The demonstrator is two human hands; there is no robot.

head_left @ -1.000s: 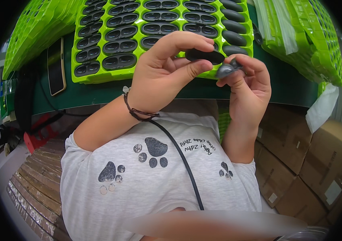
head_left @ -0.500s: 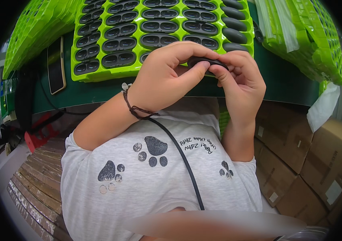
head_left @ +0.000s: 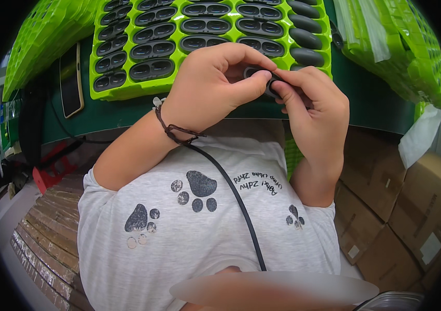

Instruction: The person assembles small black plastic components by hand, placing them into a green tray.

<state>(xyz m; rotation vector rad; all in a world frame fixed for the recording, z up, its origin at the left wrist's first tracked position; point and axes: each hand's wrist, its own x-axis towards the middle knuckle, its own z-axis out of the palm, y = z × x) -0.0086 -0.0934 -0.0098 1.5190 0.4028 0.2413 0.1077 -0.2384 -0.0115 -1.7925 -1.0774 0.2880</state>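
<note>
My left hand [head_left: 207,85] and my right hand [head_left: 317,106] meet over the near edge of a bright green tray [head_left: 142,89]. Between their fingertips is a dark grey oval earbud-case part [head_left: 251,71]. Both thumbs press on its near side, and fingers cover much of it. A rounded hollow shows by my left thumb. The tray carries rows of similar dark oval parts [head_left: 206,26], most with two hollows facing up. In its right column the parts [head_left: 306,39] show smooth rounded sides.
Stacked green trays stand at the left [head_left: 49,46] and right [head_left: 394,52]. A phone [head_left: 71,83] lies on the dark green table [head_left: 376,114]. Cardboard boxes [head_left: 381,207] are stacked below right. A black cable [head_left: 236,197] runs across my shirt.
The earbud-case part has tilted, so a hollow now shows where its smooth dark side showed before. My right hand has shifted slightly right, and its thumb has moved higher on the part.
</note>
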